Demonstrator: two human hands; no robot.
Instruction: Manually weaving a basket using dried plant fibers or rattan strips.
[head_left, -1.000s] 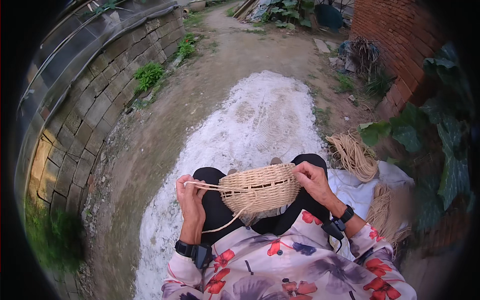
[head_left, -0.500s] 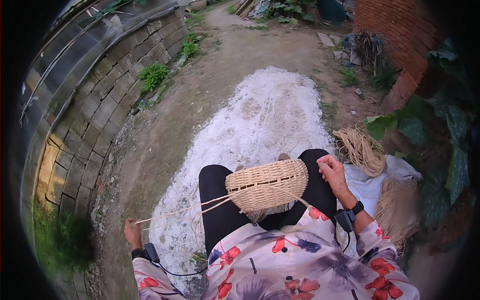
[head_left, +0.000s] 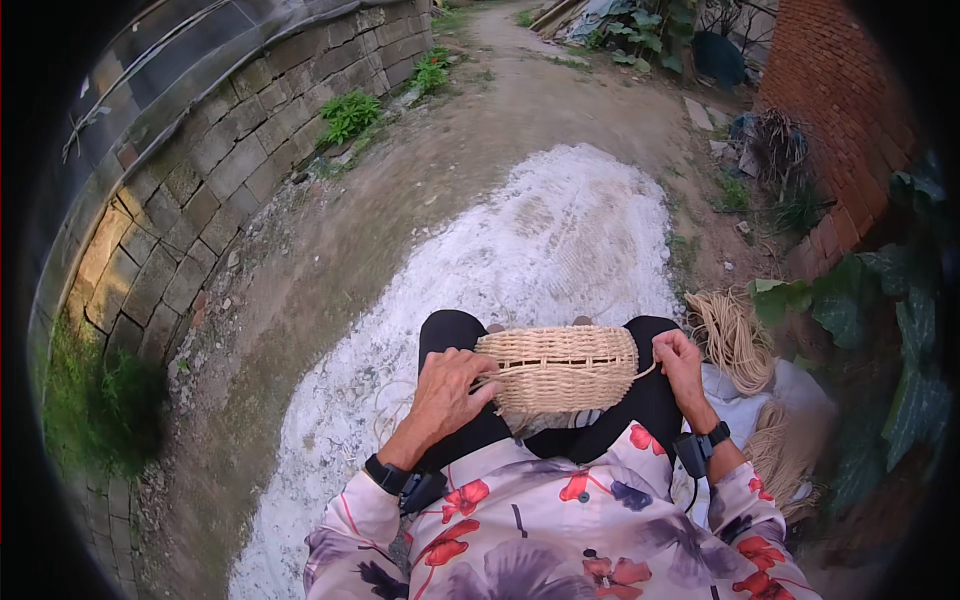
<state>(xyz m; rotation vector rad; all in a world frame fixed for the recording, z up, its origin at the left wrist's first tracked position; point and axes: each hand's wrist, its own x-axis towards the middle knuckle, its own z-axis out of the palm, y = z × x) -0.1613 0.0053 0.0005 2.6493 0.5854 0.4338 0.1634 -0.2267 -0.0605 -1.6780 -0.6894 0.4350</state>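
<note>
A half-woven tan straw basket (head_left: 560, 368) rests on my lap, across my black trousers. My left hand (head_left: 448, 393) grips its left end, fingers curled around the weave and a loose strand. My right hand (head_left: 681, 362) pinches a straw strand at the basket's right end. Both wrists wear black bands with a small device.
A coil of loose straw (head_left: 730, 335) lies on a white cloth (head_left: 745, 410) at my right. A white patch (head_left: 540, 250) covers the dirt ground ahead. A stone block wall (head_left: 180, 190) runs along the left, a red brick wall (head_left: 830, 100) and green leaves (head_left: 900, 320) on the right.
My left hand, which had pulled a long strand far out to the lower left, has come back and now holds the basket's left end. The basket sits flatter on my lap.
</note>
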